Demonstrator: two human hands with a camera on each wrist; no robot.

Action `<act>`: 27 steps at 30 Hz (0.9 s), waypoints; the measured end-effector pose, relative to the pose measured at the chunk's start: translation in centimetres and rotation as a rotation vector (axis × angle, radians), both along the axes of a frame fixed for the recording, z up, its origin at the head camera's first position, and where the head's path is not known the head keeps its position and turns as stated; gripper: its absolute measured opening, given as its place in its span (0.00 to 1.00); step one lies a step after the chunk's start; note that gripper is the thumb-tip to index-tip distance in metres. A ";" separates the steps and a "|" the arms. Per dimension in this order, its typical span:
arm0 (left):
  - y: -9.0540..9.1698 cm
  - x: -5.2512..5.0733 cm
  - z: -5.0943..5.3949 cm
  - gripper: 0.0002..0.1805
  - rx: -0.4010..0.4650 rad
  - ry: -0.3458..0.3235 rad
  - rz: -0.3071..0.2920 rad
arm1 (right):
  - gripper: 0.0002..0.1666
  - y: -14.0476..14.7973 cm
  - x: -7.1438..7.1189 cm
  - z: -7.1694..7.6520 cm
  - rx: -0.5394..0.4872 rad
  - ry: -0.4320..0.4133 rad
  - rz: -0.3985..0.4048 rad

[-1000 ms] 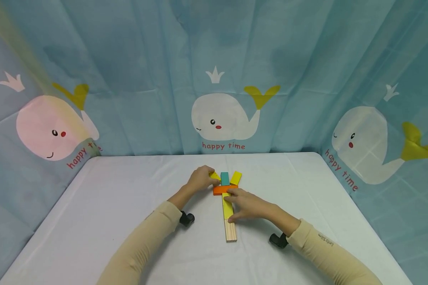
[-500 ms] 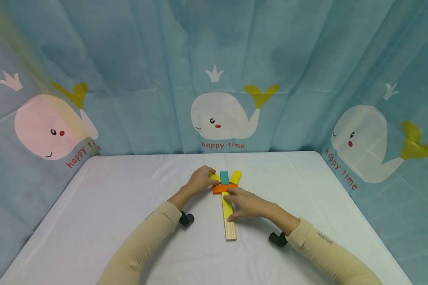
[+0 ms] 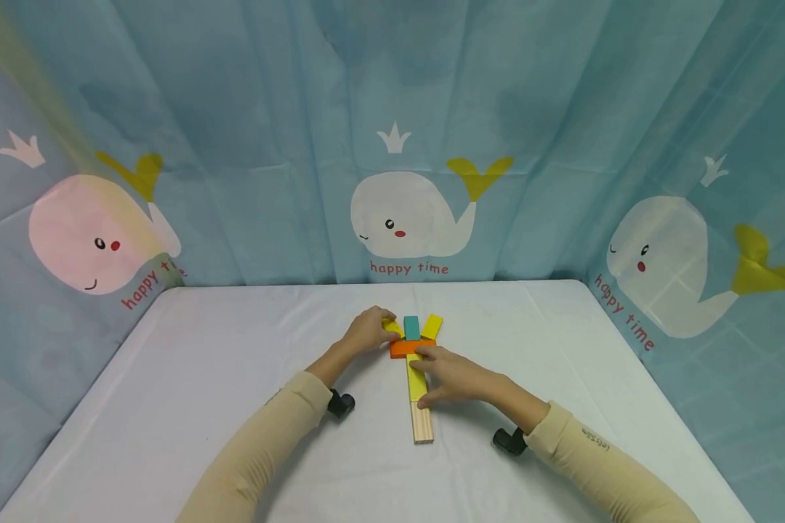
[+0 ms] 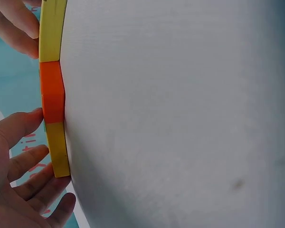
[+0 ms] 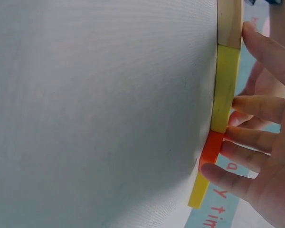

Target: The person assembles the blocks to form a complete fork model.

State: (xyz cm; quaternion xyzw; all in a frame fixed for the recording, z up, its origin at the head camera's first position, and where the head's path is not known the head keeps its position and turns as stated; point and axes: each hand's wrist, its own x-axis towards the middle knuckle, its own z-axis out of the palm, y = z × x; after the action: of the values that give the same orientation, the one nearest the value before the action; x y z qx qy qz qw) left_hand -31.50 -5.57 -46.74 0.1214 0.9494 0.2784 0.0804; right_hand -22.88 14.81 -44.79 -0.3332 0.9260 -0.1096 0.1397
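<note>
Flat toy blocks lie joined on the white tabletop in the head view. A natural wood block (image 3: 422, 428) is nearest, then a long yellow block (image 3: 416, 388), then an orange block (image 3: 402, 349) set crosswise. Beyond the orange one, a teal block (image 3: 411, 327) stands between two short yellow blocks fanned outward. My left hand (image 3: 366, 330) pinches the left short yellow block (image 4: 58, 152), thumb near the orange block and fingers toward its far end. My right hand (image 3: 458, 374) rests relaxed fingers on the long yellow and orange blocks, its thumb by the wood block. The right short yellow block (image 3: 433, 327) is untouched.
A white cloth (image 3: 203, 407) covers the tabletop. Blue curtains (image 3: 262, 145) printed with whales hang behind it and along both sides. A black wrist camera (image 3: 341, 404) sits on the left wrist and another camera (image 3: 510, 441) on the right.
The left short yellow block and the left fingers on it have shifted very slightly left, away from the teal block. My right hand stays in place.
</note>
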 end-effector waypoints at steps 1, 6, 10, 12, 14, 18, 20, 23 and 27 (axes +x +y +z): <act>0.0 0.0 -0.1 0.26 0.003 0.001 -0.001 | 0.45 0.0 0.0 -0.1 0.003 0.002 0.002; 0.1 0.0 -0.3 0.26 0.014 0.002 0.001 | 0.45 0.0 0.0 0.0 0.010 0.008 0.011; 0.1 0.0 -0.3 0.26 0.016 -0.003 -0.004 | 0.45 0.1 0.0 0.1 0.020 0.012 0.017; 0.2 0.0 -0.2 0.26 0.012 -0.004 -0.007 | 0.45 0.1 0.0 0.2 0.025 0.009 0.019; 0.2 0.0 -0.3 0.26 0.009 -0.004 -0.008 | 0.45 0.0 0.0 0.2 0.030 0.008 0.021; 0.2 0.0 -0.2 0.26 0.010 0.003 -0.004 | 0.45 0.1 -0.1 0.3 0.031 0.013 0.024; 0.1 0.0 -0.2 0.26 0.017 0.007 -0.003 | 0.45 0.1 -0.1 0.3 0.028 0.017 0.024; 0.1 0.0 -0.3 0.26 0.026 0.014 -0.004 | 0.46 0.2 -0.2 0.1 0.016 0.020 0.026; 0.0 0.2 -0.2 0.26 0.043 0.014 0.004 | 0.47 0.4 -0.3 -0.1 -0.018 0.018 0.028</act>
State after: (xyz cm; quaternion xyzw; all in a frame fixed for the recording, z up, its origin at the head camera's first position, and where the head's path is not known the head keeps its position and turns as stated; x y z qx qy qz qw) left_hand -31.32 -5.60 -46.96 0.1231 0.9440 0.2979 0.0708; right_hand -23.16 15.19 -44.87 -0.3481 0.9215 -0.1129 0.1299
